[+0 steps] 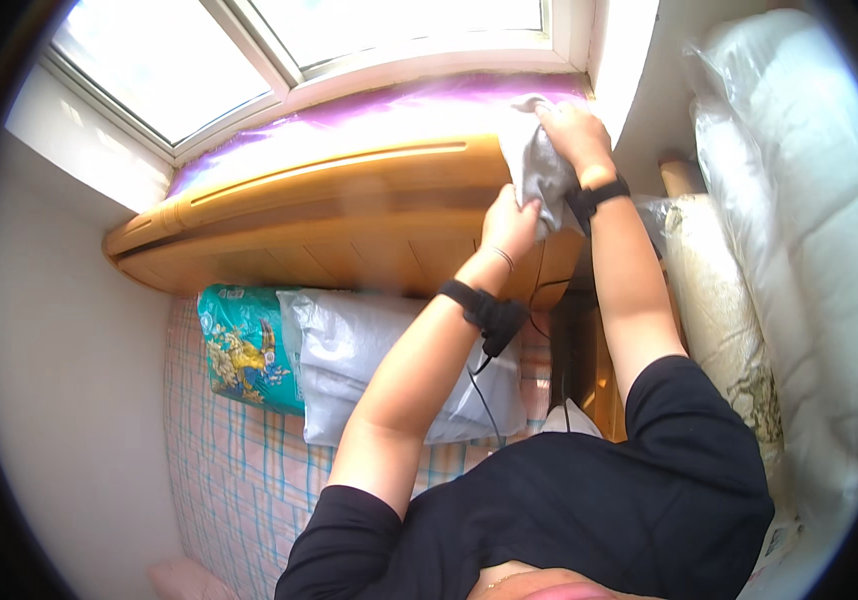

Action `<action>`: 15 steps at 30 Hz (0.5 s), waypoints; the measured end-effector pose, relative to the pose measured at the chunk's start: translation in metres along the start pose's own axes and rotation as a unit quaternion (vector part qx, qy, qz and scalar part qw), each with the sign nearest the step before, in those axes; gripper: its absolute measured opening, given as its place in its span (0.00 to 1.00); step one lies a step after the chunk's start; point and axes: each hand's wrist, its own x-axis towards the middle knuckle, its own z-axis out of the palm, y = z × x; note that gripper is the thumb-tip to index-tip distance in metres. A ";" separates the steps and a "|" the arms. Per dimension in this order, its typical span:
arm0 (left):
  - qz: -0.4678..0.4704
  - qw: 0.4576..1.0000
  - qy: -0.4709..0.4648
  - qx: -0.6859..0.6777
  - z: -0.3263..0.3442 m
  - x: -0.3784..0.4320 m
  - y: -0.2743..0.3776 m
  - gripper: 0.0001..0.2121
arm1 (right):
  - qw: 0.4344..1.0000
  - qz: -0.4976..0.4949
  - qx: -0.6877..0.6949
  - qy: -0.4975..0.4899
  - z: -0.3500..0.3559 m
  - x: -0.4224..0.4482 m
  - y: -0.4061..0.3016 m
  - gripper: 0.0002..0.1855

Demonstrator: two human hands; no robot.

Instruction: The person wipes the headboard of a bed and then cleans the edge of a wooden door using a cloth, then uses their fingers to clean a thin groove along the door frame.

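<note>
A grey cloth [541, 169] is draped over the right end of a wooden headboard [339, 217]. My right hand [575, 135] grips the cloth's upper part near the window sill. Lower down, my left hand [510, 223] pinches the cloth's lower edge in front of the headboard's face. Both wrists wear black straps, and a dark cable hangs from the left one. The cloth hides the headboard's top corner.
Behind the headboard, purple sheeting [399, 97] covers the sill below a white-framed window [429, 71]. A teal package [249, 349] and a plastic-wrapped bundle [361, 360] lie on the checked bed cover [249, 450]. Wrapped bedding [826, 262] and a rolled mat [721, 300] stand at the right.
</note>
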 end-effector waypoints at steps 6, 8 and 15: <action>0.119 0.973 -0.022 0.198 0.007 -0.023 0.000 0.10 | 0.943 -0.062 0.118 0.305 0.046 -0.035 0.022 0.26; 0.149 0.964 -0.032 0.216 0.014 -0.031 -0.010 0.09 | 0.916 -0.063 0.209 0.336 0.061 -0.054 0.033 0.29; 0.130 0.914 -0.182 0.337 0.043 -0.057 -0.050 0.07 | 0.888 0.004 0.424 0.179 0.169 -0.116 0.147 0.23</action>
